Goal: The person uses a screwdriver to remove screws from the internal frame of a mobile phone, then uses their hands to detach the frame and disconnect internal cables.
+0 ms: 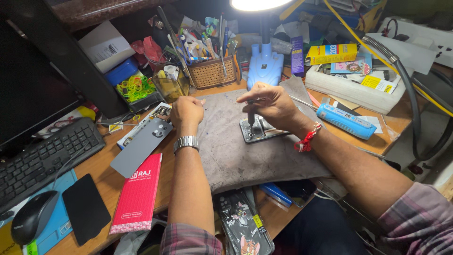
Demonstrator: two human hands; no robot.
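Note:
An opened phone (259, 130) with its back off lies on a grey work mat (236, 151) in the middle of the desk. My right hand (269, 104) grips a small dark screwdriver (251, 118) upright, its tip down on the phone's inner frame. My left hand (186, 112) rests as a loose fist on the mat's left edge, holding nothing that I can see, a metal watch on its wrist. Left of that hand a grey phone back cover (141, 146) lies on the wooden desk.
A wicker basket of tools (212, 71), a tub of coloured rubber bands (136, 89) and a blue lamp base (265, 66) stand behind the mat. A blue tool (345, 121) lies right. Keyboard (42, 158), mouse (34, 216), black phone (86, 208) and red booklet (139, 193) lie left.

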